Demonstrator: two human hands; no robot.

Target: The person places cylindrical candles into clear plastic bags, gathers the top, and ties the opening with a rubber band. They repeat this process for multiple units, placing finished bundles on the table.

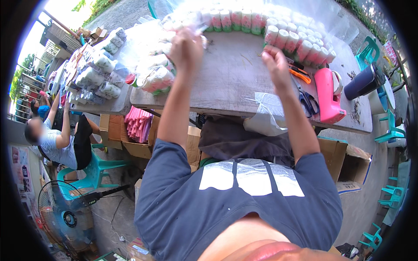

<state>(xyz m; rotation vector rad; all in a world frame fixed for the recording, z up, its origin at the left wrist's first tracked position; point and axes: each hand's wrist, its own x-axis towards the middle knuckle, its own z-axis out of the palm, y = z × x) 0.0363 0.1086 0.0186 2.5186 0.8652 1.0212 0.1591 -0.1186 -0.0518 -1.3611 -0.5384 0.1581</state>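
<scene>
My left hand (186, 51) is raised over the table's left part, smeared by motion, close to wrapped white rolls (157, 79) with green ends. Whether it grips anything does not show; something clear and shiny appears at its fingertips. Over the table's right part, my right hand (275, 65) has thumb and fingers drawn together. Anything between them is too small to make out. Just beyond it stand packed white rolls (291, 42) with pink and green print. Beside its wrist lie an orange cutter knife (300, 76) and dark-handled scissors (308, 103).
A pink tape dispenser (327, 98) and a dark tumbler (363, 81) occupy the table's (222, 74) right side. White plastic sheeting (267, 115) hangs over its front edge. At left are a second table of wrapped rolls (102, 63), a seated person (61, 139) and a fan (69, 217).
</scene>
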